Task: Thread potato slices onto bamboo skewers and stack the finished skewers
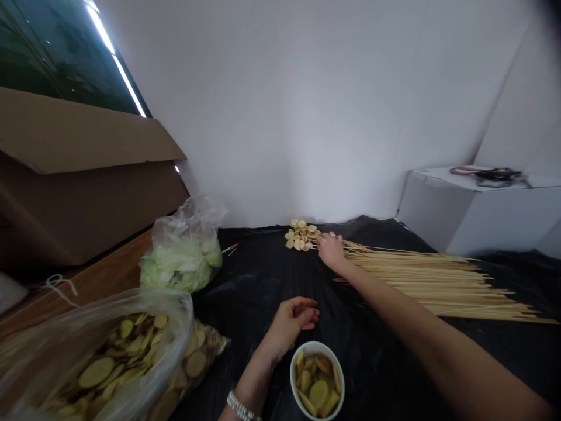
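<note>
My right hand (332, 250) reaches to the back of the black sheet, its fingers bent round thin wooden skewers just behind a cluster of pale, round potato slices (300, 237) threaded on their ends. How many skewers are in the grasp is hidden by the hand. My left hand (291, 320) hovers nearer to me with loosely curved fingers and nothing visible in them. Just below it stands a white tub (317, 346) filled with potato slices. To the right, many bare wooden skewers (421, 280) lie side by side, partly behind my right forearm.
An open plastic bag (186, 310) of potato slices sits at the front left, with another bag (197, 356) beside it. Behind stands a bag of cut cabbage (182, 257), near a red-tipped pen (231, 248). A cardboard box (87, 199) is left; a white box (438, 204), right.
</note>
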Demonstrator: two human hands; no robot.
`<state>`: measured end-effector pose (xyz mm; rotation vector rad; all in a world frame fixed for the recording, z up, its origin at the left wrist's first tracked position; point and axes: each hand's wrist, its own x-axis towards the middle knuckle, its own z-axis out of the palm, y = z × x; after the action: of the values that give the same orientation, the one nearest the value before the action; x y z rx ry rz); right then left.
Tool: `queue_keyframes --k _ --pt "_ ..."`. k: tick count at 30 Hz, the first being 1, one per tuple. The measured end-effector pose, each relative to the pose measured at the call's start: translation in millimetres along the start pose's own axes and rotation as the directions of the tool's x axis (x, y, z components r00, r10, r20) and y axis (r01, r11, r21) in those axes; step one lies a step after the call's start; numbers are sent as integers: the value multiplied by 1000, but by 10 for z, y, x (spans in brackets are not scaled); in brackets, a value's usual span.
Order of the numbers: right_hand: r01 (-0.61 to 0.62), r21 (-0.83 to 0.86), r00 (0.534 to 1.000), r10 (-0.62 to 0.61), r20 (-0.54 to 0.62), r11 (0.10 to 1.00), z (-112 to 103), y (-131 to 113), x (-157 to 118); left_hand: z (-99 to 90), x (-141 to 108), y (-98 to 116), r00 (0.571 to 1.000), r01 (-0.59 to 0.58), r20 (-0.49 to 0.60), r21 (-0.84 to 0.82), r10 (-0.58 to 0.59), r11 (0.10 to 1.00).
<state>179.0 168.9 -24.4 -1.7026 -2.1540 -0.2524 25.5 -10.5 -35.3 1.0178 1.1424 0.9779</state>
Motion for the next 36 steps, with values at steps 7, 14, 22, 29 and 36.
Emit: queue_keyframes --k 7,14,22,29,36 --pt "44 -34 999 -44 15 998 -447 324 -96 -4 4 28 1000 -1 25 -9 2 1000" --pt "-27 -46 995 31 99 999 -908 994 -473 17 5 94 994 -111 -4 42 111 993" --pt "-5 -11 970 7 243 1000 -922 1206 -991 -73 46 134 854 -370 -255 314 453 874" --pt "108 -50 961 -91 262 993 -880 1141 -1172 -59 -46 192 790 -451 -207 441 577 776" --pt "228 -160 947 -181 265 960 -800 1057 -1239 -81 -29 168 811 -424 -223 411 540 807"
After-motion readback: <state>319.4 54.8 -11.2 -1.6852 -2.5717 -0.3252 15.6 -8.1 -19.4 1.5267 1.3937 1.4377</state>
